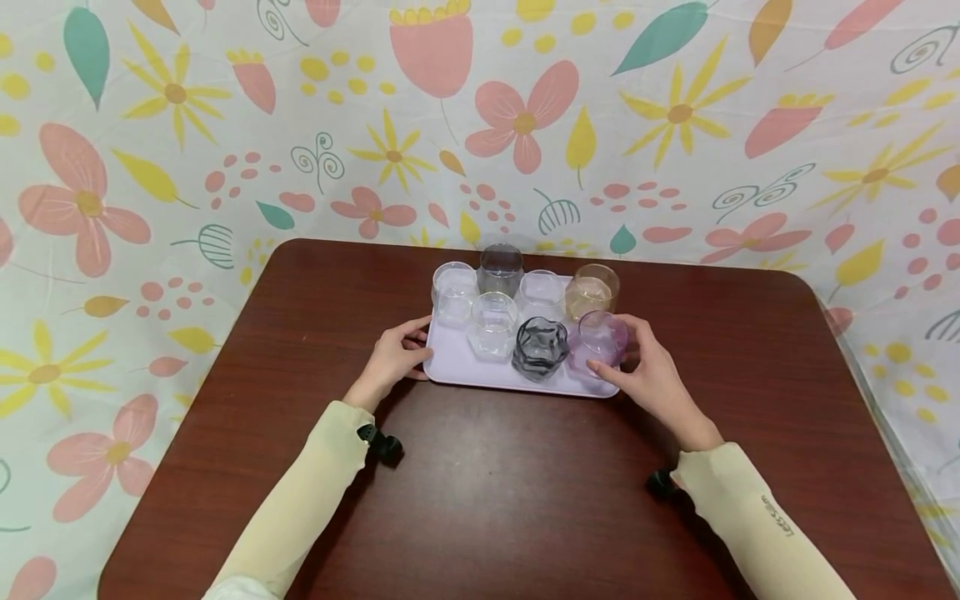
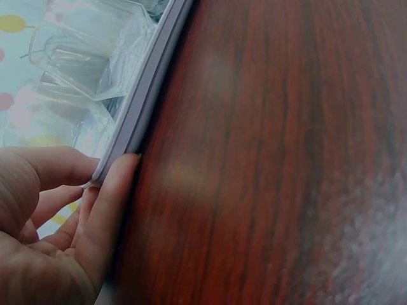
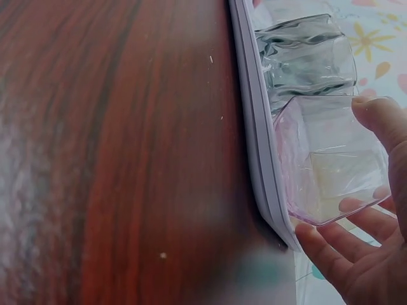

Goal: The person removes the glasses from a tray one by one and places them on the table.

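A pale lilac tray carries several drinking glasses near the back of the table. My left hand pinches the tray's left edge, thumb above and a finger below, as the left wrist view shows. At the tray's front right corner, my right hand holds a pink-purple glass, its thumb on the near side and fingers round the far side. Beside that glass sits a wavy dark grey glass. A clear glass stands left of it, and the pink-purple one appears faceted in the right wrist view.
Behind are another clear glass, a smoky grey glass, a further clear glass and an amber glass, close together. The dark wooden table meets a flower-patterned cloth at its back edge.
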Available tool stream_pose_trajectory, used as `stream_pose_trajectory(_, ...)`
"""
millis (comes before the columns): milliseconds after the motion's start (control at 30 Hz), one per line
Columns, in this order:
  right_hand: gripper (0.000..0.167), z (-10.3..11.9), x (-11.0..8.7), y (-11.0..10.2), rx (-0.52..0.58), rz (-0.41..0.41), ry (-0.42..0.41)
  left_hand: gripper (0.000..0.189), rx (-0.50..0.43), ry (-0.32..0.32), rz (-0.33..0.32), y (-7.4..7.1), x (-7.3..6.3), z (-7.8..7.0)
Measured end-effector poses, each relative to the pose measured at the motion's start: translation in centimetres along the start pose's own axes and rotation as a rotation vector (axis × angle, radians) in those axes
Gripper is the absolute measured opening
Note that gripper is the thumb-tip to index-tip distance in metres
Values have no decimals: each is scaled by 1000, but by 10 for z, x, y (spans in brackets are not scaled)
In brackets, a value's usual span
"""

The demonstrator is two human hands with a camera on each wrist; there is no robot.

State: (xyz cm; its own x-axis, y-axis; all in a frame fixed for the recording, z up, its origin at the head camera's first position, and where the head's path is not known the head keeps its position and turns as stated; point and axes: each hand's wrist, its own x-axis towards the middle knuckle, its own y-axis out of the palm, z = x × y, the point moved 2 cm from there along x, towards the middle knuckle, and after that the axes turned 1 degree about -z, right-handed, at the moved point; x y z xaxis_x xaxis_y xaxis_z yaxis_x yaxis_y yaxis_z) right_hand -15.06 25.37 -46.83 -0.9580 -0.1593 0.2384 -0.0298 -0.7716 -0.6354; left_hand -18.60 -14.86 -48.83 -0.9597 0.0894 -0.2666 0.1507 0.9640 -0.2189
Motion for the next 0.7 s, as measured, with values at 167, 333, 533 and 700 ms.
stream_pose_trajectory(167,76,2,-1,-2,15,-10,4,65,2,-1,2,1,0,1)
stream_pose_trajectory(333,77,3,-1,-9,20,-34,-2,64,14,4,0,1,0,2)
stream_pose_trajectory(533,77,2,-5,-21,-19,-63,-6,64,23,1,-1,0,0,3)
stream_pose_trajectory(700,78,-3,-11,-32,-38,-75,16,63,31,1,-2,0,1,3)
